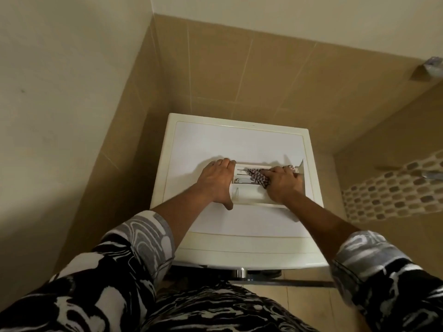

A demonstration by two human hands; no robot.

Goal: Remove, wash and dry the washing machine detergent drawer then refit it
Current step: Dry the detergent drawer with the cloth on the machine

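Note:
The white detergent drawer (pixel 247 194) lies flat on top of the white washing machine (pixel 215 144), its compartments facing up. My left hand (pixel 217 182) grips the drawer's left end, thumb down along its near corner. My right hand (pixel 281 184) presses a checkered cloth (pixel 257 176) into the drawer's middle compartments. The hand and cloth hide the right part of the drawer.
The machine stands in a corner of tan tiled walls (pixel 239 75). A mosaic tile strip (pixel 393 188) runs along the right wall, with a metal fixture (pixel 431 174) above it. Patterned black-and-white sleeves cover both forearms. The machine's front edge (pixel 249 257) is near my body.

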